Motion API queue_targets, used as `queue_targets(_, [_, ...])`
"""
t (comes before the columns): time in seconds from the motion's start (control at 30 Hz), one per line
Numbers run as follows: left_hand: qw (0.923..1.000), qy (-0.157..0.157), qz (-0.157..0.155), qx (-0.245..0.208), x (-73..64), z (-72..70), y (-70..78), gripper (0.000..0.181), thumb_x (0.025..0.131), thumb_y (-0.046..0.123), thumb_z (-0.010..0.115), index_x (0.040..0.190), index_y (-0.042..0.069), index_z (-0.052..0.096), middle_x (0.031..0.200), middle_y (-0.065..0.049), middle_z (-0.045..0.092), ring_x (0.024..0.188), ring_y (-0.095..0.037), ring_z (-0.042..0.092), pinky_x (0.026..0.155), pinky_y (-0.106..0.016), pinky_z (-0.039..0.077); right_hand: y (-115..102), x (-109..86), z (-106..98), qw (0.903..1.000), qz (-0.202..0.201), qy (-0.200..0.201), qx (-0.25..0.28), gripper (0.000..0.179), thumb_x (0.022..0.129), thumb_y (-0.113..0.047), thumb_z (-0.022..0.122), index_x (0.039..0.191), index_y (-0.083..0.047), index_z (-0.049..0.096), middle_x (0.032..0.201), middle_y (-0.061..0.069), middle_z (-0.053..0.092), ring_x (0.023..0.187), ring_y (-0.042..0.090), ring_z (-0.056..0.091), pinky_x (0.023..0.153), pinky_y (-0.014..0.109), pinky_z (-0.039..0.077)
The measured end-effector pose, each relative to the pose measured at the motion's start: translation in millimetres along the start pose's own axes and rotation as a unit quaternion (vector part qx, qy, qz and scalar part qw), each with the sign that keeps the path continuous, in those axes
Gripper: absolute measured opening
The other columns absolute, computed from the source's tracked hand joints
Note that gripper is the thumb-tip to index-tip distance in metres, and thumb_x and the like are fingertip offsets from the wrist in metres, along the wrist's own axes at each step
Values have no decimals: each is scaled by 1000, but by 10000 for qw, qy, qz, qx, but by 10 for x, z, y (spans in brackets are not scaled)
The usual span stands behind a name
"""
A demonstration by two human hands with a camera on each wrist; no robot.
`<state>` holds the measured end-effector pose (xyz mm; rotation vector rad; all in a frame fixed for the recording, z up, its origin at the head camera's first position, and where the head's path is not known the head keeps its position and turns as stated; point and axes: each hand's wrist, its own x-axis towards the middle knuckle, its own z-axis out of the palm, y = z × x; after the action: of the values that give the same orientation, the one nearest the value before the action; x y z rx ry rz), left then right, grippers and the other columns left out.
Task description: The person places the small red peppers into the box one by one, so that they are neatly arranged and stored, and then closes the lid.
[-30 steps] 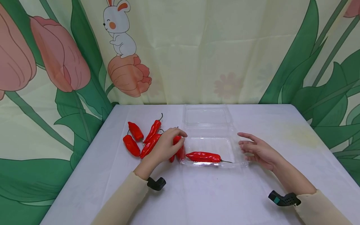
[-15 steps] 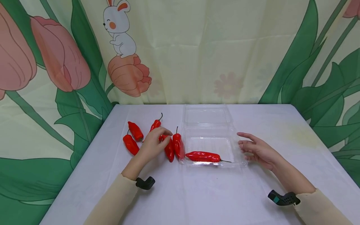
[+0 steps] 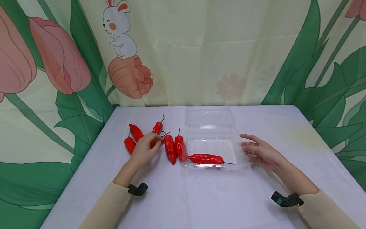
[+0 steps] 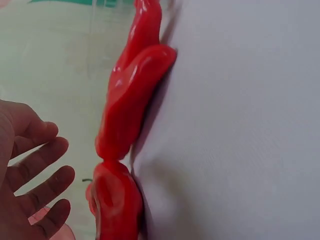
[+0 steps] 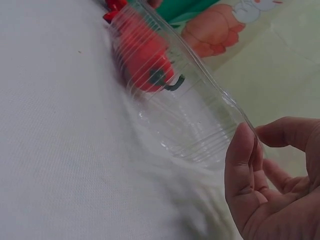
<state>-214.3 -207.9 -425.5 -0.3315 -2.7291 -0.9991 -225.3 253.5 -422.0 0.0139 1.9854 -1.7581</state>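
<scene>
My left hand (image 3: 145, 149) hovers over the left-hand red chili peppers, partly covering them, its fingers loosely bent. Nothing is between those fingers (image 4: 60, 177) in the left wrist view. Two red chili peppers, one (image 3: 170, 149) upright in view and another (image 3: 180, 147) beside it, lie left of a clear plastic container (image 3: 211, 143). A single red chili pepper (image 3: 206, 158) lies along the container's near side, its stem to the right. At the container's right edge is my right hand (image 3: 264, 152); in the right wrist view its fingertips (image 5: 243, 137) pinch the clear rim.
More red chili peppers lie at the left, among them one (image 3: 135, 132) behind my hand, one (image 3: 130, 145) at the far left and one (image 3: 158, 127) toward the back. The container's hinged lid (image 3: 210, 116) lies open at the back. A floral curtain (image 3: 186, 57) hangs behind the white table (image 3: 217, 197).
My left hand has moved left from the container's edge, uncovering the two chili peppers beside it and covering others. My right hand stays at the container's right edge.
</scene>
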Motion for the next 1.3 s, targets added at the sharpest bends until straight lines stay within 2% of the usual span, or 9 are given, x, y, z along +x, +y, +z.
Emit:
queue_targets(0.3, [9991,50,-411,104,-85,-111,-151,26,93,17,75,119,12,70,119,-8,69,112,-29,64,86,-47,63,-16,-29,0,10000,-36,56,-63,67,104,-25,61,161,-18,27,128,5,52,95,11,59,79,27,59])
queue_targets(0.43, [9979,102,-600,236,-123,-146,-234,26,92,17,76,117,11,70,115,-10,67,105,-29,63,78,-43,64,-16,-33,5,10000,-17,78,-38,68,104,-24,61,162,-17,26,128,5,52,95,12,59,79,27,59])
queue_targets(0.57, [9968,145,-595,508,-169,-189,-338,27,90,16,77,116,9,70,108,-10,68,96,-27,61,73,-39,63,-22,-19,19,9999,17,104,-32,71,103,-25,62,162,-18,25,129,6,52,95,12,59,78,26,59])
queue_targets(0.73, [9962,246,-515,665,-196,-245,-429,29,90,15,77,117,7,70,109,-10,69,99,-27,60,76,-43,63,-22,0,20,9999,23,105,-11,71,103,-24,63,163,-18,24,127,4,54,94,12,60,77,25,59])
queue_targets(0.93, [9890,642,-647,1161,-197,-310,-502,24,91,16,75,111,4,71,97,-14,70,91,-30,58,63,-37,60,-8,4,9,10000,38,88,-28,71,103,-24,62,163,-18,24,127,4,54,94,12,59,77,26,58])
queue_targets(1.1, [9812,886,-983,1405,-198,-356,-555,23,90,18,75,107,3,72,100,-18,70,90,-33,59,60,-38,59,-9,-6,13,9999,73,125,-63,71,103,-25,63,163,-18,25,129,7,53,95,13,59,79,26,59])
queue_targets(1.3, [9719,713,-1774,1374,-175,-390,-625,36,88,26,76,113,1,64,116,-24,56,101,-39,57,69,-46,62,-22,-14,19,9999,32,129,-39,72,103,-25,63,163,-17,24,128,7,54,94,13,60,78,25,59])
